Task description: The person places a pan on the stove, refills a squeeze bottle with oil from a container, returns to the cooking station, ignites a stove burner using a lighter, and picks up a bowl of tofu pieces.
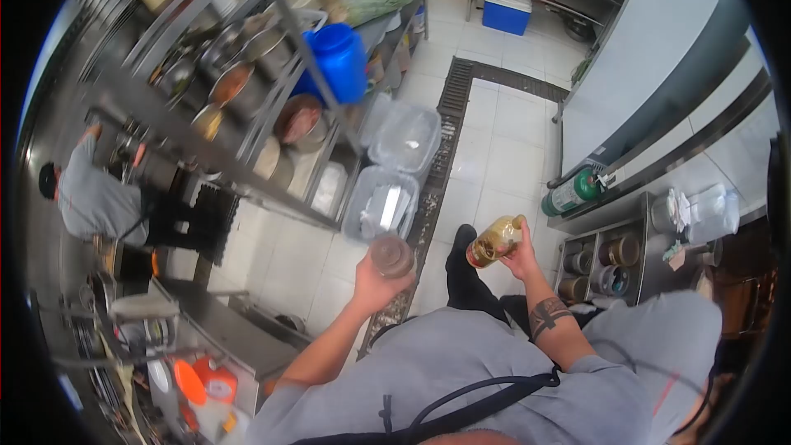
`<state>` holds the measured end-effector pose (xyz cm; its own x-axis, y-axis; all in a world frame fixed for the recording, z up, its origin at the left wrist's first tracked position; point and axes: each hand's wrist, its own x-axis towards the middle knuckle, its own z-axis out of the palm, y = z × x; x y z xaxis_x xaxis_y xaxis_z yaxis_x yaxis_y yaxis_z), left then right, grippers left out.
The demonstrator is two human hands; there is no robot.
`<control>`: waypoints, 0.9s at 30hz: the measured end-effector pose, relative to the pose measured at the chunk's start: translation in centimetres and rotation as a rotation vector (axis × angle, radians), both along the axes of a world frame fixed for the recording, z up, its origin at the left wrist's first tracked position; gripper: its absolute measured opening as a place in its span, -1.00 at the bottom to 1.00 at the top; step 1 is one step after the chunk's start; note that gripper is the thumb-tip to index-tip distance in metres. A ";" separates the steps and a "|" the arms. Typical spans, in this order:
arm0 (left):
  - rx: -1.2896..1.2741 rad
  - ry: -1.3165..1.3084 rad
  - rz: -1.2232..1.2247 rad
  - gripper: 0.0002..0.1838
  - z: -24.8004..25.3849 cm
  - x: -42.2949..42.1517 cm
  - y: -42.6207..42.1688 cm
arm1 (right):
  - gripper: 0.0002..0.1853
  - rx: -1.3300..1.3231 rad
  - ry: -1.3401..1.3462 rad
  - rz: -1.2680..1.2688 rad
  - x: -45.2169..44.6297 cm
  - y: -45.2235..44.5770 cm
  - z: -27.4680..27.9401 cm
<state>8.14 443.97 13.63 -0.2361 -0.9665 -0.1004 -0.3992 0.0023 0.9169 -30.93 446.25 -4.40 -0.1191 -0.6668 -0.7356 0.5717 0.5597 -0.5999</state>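
Note:
My left hand (377, 284) is wrapped round a brownish, translucent round container (391, 255), seen from above; I cannot make out its contents. In my right hand (520, 257) is a bottle (494, 241) with a yellowish cap, a label and a red band near its base. It lies tilted, with the cap end towards the upper right. The two hands are apart, in front of my body.
Left stands a metal shelf rack with bowls and a blue plastic drum (338, 62). Clear plastic bins (381, 202) stand beside a floor drain grate (453, 91). Right are a green gas cylinder (570, 193) and a low shelf of pots. A co-worker (103, 202) works far left.

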 end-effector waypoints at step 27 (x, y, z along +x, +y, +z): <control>0.047 0.138 -0.118 -0.28 -0.2 -39.3 -73.9 | 0.15 0.234 0.195 -0.278 -42.1 -55.4 3.2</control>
<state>-31.18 370.09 13.48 -0.3620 -0.9264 -0.1040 -0.2693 -0.0028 0.9631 -72.99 390.84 -1.22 -0.4234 -0.4068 -0.8095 0.6081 0.5347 -0.5868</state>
